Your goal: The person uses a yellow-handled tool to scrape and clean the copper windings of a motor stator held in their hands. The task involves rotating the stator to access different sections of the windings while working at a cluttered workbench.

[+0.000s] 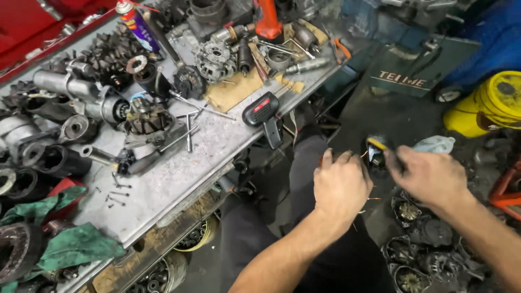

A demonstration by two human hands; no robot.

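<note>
Left hand [341, 184] curled on hidden copper-wired part, right hand [426, 174] pinching small dark yellow-edged part [375, 153].

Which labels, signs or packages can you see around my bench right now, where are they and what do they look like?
Spray can: far end of the workbench, lying tilted; blue-purple body with a printed label, red top.
Lettered panel: on the floor beyond the bench, dark grey-green with pale lettering.
Power tool: at the bench's near edge, black with a red label patch.
Yellow drum: far right, round, dark cap; no label readable.
</note>
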